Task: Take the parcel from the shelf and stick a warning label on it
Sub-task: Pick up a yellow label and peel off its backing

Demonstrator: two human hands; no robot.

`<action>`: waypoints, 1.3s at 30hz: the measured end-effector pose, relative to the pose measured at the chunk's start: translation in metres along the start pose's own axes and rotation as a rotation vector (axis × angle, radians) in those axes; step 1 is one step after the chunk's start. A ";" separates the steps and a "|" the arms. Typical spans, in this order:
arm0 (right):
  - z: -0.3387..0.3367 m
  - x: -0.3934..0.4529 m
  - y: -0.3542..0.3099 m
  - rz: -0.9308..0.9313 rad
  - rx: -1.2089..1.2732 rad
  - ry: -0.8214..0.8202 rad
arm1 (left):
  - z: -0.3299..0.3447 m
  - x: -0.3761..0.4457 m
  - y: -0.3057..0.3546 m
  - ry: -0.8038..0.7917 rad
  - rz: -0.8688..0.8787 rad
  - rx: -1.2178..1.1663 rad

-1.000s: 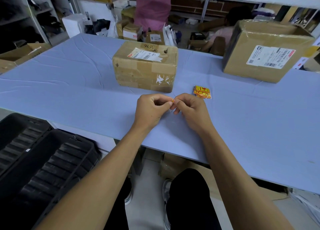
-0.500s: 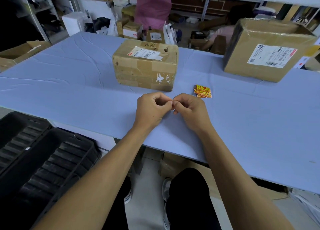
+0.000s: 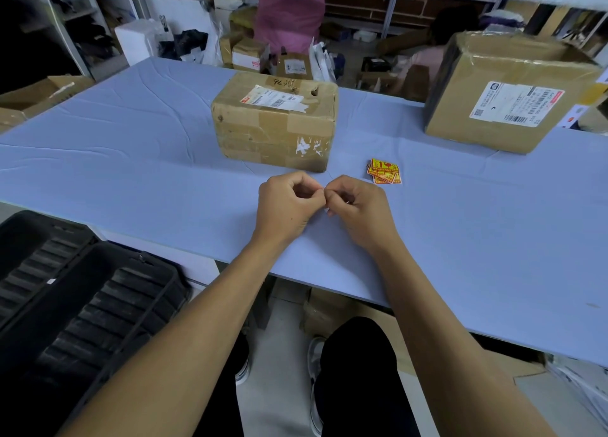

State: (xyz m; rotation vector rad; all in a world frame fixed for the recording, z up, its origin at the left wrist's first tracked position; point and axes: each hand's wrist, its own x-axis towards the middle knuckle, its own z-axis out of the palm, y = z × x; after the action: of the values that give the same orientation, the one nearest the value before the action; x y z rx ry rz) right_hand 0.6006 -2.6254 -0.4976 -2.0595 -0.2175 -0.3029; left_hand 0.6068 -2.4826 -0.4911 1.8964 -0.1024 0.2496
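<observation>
A taped brown cardboard parcel (image 3: 273, 130) with a white shipping label on top stands on the blue table (image 3: 131, 173), just beyond my hands. My left hand (image 3: 286, 206) and my right hand (image 3: 358, 209) meet fingertip to fingertip above the table in front of it. Both pinch a small warning label that is almost hidden, with only a white sliver showing under the fingers. A small stack of yellow and red warning labels (image 3: 384, 172) lies on the table to the right of the parcel.
A larger cardboard box (image 3: 506, 97) stands at the table's far right. A black ribbed plastic tray (image 3: 82, 298) sits low at my left. Behind the table are more boxes, shelving and a person in pink (image 3: 289, 12).
My hands stay together in the same spot. The orange edge of the label that showed between the fingertips a second ago is now covered.
</observation>
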 end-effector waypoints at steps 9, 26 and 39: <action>-0.001 0.000 -0.001 0.003 0.012 0.004 | -0.001 -0.001 0.000 -0.007 0.037 -0.021; -0.007 0.003 -0.002 0.058 0.206 0.007 | -0.001 0.000 -0.002 -0.118 0.080 -0.115; -0.003 0.003 -0.002 0.033 0.269 0.027 | 0.000 0.003 -0.007 -0.083 0.116 -0.099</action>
State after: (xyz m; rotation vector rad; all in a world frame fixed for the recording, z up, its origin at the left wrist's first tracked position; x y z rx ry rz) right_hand 0.6021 -2.6274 -0.4935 -1.7906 -0.1964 -0.2656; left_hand 0.6113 -2.4802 -0.4965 1.8043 -0.2771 0.2402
